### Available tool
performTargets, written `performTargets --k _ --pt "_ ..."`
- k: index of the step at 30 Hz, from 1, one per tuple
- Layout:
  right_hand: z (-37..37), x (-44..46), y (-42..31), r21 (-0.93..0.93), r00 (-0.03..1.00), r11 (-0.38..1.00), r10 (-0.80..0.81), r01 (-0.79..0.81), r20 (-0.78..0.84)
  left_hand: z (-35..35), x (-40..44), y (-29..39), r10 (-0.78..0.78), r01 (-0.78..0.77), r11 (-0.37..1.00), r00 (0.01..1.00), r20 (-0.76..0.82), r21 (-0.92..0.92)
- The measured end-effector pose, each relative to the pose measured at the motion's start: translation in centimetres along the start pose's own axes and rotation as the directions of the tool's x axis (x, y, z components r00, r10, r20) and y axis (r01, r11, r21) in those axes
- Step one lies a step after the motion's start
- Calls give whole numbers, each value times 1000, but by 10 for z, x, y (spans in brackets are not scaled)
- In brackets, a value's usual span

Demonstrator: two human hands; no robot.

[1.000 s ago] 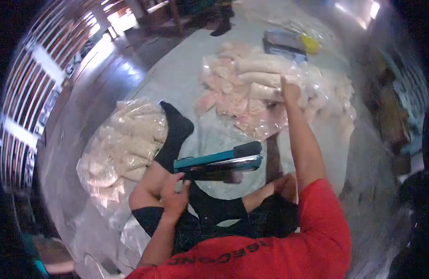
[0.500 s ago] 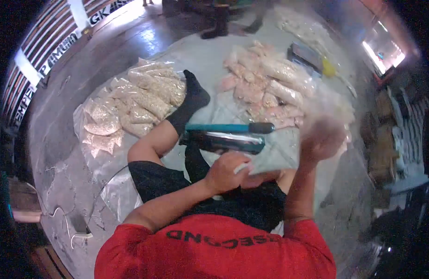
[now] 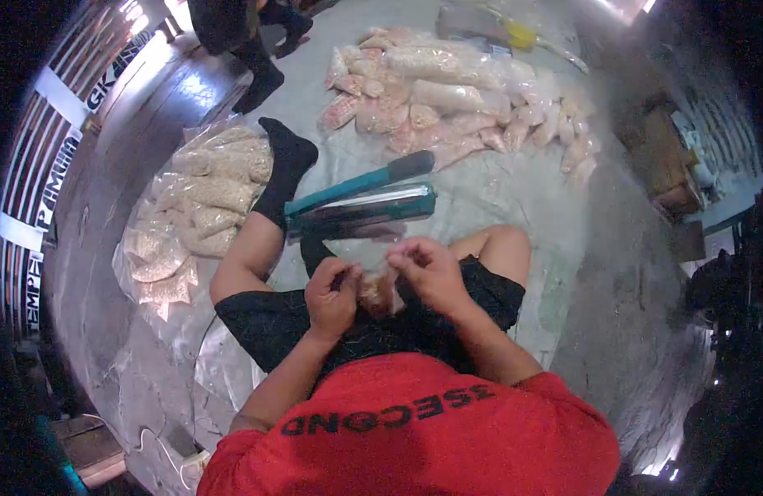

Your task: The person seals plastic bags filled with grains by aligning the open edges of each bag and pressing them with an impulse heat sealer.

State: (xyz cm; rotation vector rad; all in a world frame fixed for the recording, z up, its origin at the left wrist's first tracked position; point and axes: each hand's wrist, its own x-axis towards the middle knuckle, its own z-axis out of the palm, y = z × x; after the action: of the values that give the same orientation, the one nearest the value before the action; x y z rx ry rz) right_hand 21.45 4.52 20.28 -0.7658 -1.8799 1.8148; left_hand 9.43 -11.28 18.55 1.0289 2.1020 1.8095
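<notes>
Left hand [image 3: 332,296] and right hand [image 3: 427,271] meet above the lap of a seated person in a red shirt [image 3: 406,430], fingers curled and pinching a small clear bag [image 3: 380,294] between them. The bag, its pale contents blurred, sits directly between the two hands, on the person's side of a teal hinged tool [image 3: 361,202], apart from it. The tool's two long arms stand partly open, its near end beside a black-socked foot [image 3: 290,157]. To the left of the tool, beyond the foot, lies a heap of filled clear bags [image 3: 201,194]; past its far side spreads a second heap of pale and pinkish bags [image 3: 448,91], with a yellow item [image 3: 519,35] at that heap's far edge. Open room shows to the right of the tool, where a bare stretch of pale sheet [image 3: 522,194] runs to its edge against the grey floor [image 3: 613,355]. Another person's dark-clad legs [image 3: 249,50] stand beyond the tool, far to its left.
</notes>
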Motion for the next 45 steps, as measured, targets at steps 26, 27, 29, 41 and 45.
performTargets --k 26,27,29,41,45 --pt "-4 26 3 197 995 978 -48 64 -88 7 45 14 -342 335 909 940 18 -248" --pt "-4 31 6 218 995 973 -50 68 -86 11 46 9 -346 329 885 938 6 -329" --pt "-6 42 16 161 995 986 -35 50 -91 16 46 -4 -347 316 856 938 -2 -409" --pt "-4 91 76 40 973 986 164 -159 -163 37 85 -57 -657 627 635 745 111 -450" --pt "2 130 128 161 928 940 327 -300 -180 53 101 -115 -669 641 559 723 171 -526"
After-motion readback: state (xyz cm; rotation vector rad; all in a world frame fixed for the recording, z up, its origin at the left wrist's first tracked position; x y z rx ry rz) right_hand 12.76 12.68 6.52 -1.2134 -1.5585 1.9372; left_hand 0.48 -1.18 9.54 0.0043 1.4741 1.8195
